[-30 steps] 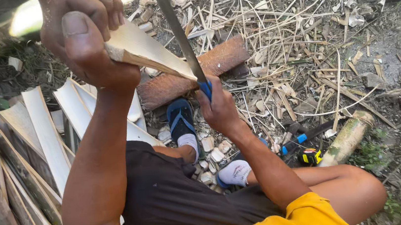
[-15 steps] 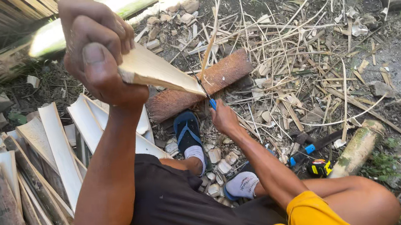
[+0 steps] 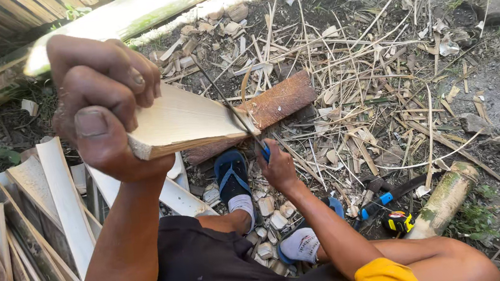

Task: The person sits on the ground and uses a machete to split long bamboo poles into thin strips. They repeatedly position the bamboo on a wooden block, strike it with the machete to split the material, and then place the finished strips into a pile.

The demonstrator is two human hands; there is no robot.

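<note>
The left hand (image 3: 100,100), raised with arm extended, clamps a pale split bamboo slat (image 3: 186,119) by its near end. The right hand (image 3: 277,167) (fist closed) grips a blue-handled long dark blade (image 3: 231,108) lying against the slat's far end.

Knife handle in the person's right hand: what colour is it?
Blue; the handle peeks out above the right hand in the head view.

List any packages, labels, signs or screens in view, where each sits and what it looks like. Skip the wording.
Tape measure: on the ground at lower right, beside the green bamboo stump; small, rounded, yellow and black case, with a label too small to make out.
White sock: on the foot at lower centre; a dark printed mark across it.
No packages, signs or screens show.
</note>
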